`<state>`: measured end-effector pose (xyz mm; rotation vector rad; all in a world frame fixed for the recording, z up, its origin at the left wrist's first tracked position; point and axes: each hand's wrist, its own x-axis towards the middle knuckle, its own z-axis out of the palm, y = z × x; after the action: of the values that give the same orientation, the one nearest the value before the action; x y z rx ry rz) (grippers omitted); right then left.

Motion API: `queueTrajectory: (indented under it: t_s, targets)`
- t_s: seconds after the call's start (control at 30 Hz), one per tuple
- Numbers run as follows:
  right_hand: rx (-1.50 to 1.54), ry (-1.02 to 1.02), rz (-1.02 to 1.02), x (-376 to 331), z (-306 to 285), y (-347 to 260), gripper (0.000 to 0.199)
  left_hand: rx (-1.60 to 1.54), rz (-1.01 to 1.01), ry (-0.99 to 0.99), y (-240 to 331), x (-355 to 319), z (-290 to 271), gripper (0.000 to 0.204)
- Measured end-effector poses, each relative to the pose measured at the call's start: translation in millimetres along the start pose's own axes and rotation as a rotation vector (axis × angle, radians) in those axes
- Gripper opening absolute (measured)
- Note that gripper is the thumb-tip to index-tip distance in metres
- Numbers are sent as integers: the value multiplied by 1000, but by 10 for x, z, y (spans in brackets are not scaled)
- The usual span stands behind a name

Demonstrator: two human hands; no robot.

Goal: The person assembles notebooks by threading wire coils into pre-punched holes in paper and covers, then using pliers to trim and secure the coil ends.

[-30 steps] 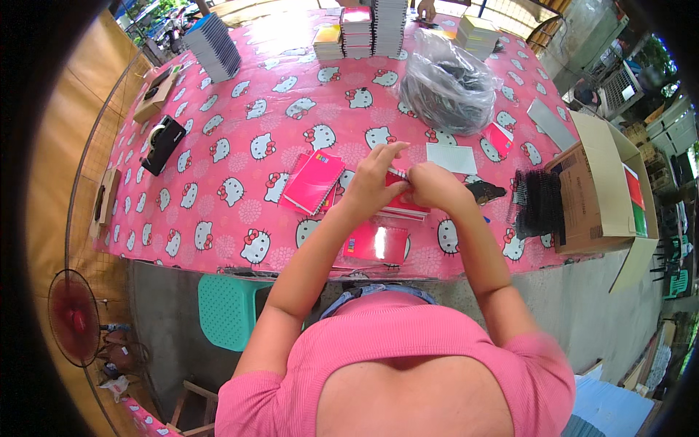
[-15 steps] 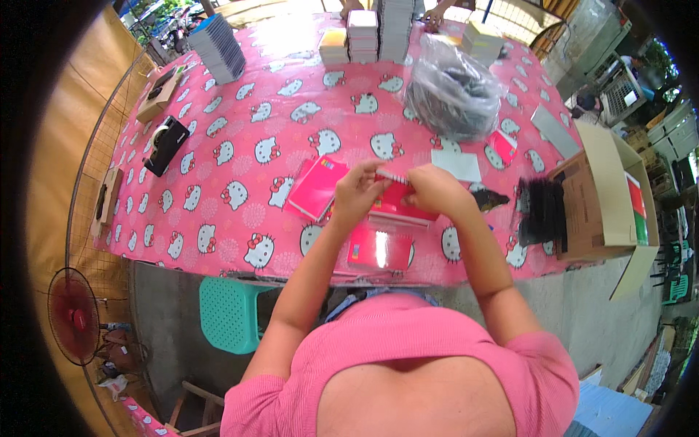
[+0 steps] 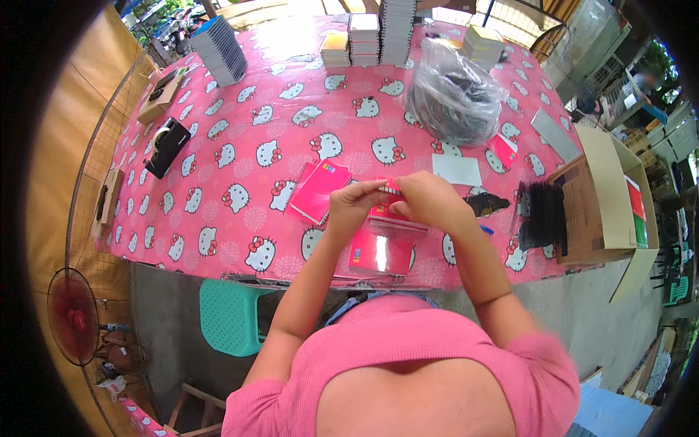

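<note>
Both hands are closed on a small red spiral notebook [image 3: 390, 188] in front of me, over the near part of the table. My left hand [image 3: 355, 207] pinches its left end. My right hand [image 3: 435, 199] grips the other end, with its fingers curled over the edge. Below the hands lies a stack of red notebooks [image 3: 402, 223], partly hidden by them. Closer to me is a shiny red notebook [image 3: 381, 252] by the table edge. Left of my left hand, further pink-red notebooks [image 3: 320, 192] overlap on the tablecloth.
A pink patterned tablecloth [image 3: 240, 156] covers the table. Tall notebook stacks [image 3: 397, 33] and a plastic-wrapped bundle [image 3: 455, 95] stand at the back. A black tape dispenser [image 3: 167, 148] sits left. Right are a white card [image 3: 457, 169], black binding pieces [image 3: 540, 213] and a cardboard box [image 3: 593, 197].
My hands have drawn closer together on the notebook, the right one shifting left and slightly nearer me. More of the blue object beside my right forearm shows.
</note>
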<state>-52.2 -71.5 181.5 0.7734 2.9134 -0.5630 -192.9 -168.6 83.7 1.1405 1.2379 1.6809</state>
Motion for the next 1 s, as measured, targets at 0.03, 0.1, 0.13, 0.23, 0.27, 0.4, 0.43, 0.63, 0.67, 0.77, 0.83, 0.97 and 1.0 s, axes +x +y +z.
queueTrajectory:
  t_s: [0.03, 0.1, 0.13, 0.23, 0.27, 0.4, 0.43, 0.63, 0.67, 0.77, 0.83, 0.97, 1.0]
  targets:
    - [16, 42, -26, -96, -40, -124, 23, 0, -13, 15, -25, -21, -16, 27]
    - [43, 85, -30, -163, 8, -130, 23, -76, -49, 19, -15, 19, 40, 27]
    - [8, 78, 16, -97, 52, -37, 23, -145, -68, 26, 17, 57, 63, 26]
    - [140, 445, -12, -291, -40, -58, 25, -132, -48, 2, -82, 32, -17, 26]
    - [316, 815, -74, -438, -44, -76, 26, -175, -67, 11, -115, -13, -33, 26]
    - [473, 823, 362, -953, 532, 841, 39, -252, 2, 60, 72, 97, 182, 14]
    - [419, 709, 479, -1019, 791, 1050, 43, -254, -9, 50, 127, 90, 224, 14]
    - [-149, 614, 467, -1345, 1558, 1153, 42, 328, 734, 42, 456, -19, 514, 14]
    - [-3, 545, 502, -1356, 1465, 1112, 41, 405, 618, -9, 347, -92, 510, 15]
    - [290, 636, 321, -1301, 894, 618, 39, 530, 468, -18, 183, -189, 518, 17]
    - [417, 696, 159, -1261, 733, 286, 38, 546, 418, 40, 160, -229, 543, 18]
    - [329, 724, 66, -1170, 695, 154, 35, 457, 401, 26, 135, -213, 568, 20]
    - [289, 722, 73, -1154, 708, 156, 35, 458, 400, 29, 141, -217, 571, 20]
